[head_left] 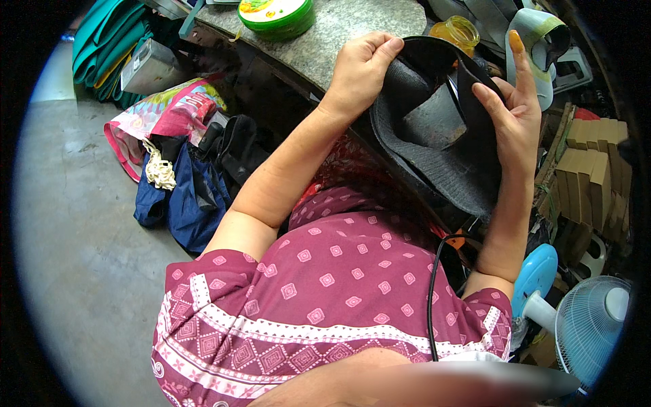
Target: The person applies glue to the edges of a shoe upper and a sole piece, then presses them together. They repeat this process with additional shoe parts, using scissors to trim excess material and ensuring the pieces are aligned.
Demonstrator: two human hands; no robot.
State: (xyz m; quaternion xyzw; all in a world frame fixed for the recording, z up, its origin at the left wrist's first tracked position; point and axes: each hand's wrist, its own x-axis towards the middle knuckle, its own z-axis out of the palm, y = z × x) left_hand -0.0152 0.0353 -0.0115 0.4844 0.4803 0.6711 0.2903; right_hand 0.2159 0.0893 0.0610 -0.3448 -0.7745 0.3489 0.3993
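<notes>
A black, felt-like fabric piece (434, 166), curved round into an open pouch shape, hangs between my two hands. My left hand (361, 73) pinches its upper left edge between thumb and curled fingers. At the right edge my right hand (517, 115) holds it with the thumb and lower fingers, while the index finger points up, its tip coated orange-yellow. A greyish patch shows inside the fold; I cannot tell whether it is part of the piece or a surface behind it. Just beyond the piece stands an open glass jar (460, 32) with amber contents.
The speckled grey worktop (380, 17) carries a round green tub (278, 20). A grey strap-like roll (539, 51) lies at the far right, above stacked tan boxes (583, 176). A fan (590, 325) stands low right. Bags (193, 197) lie on the left floor.
</notes>
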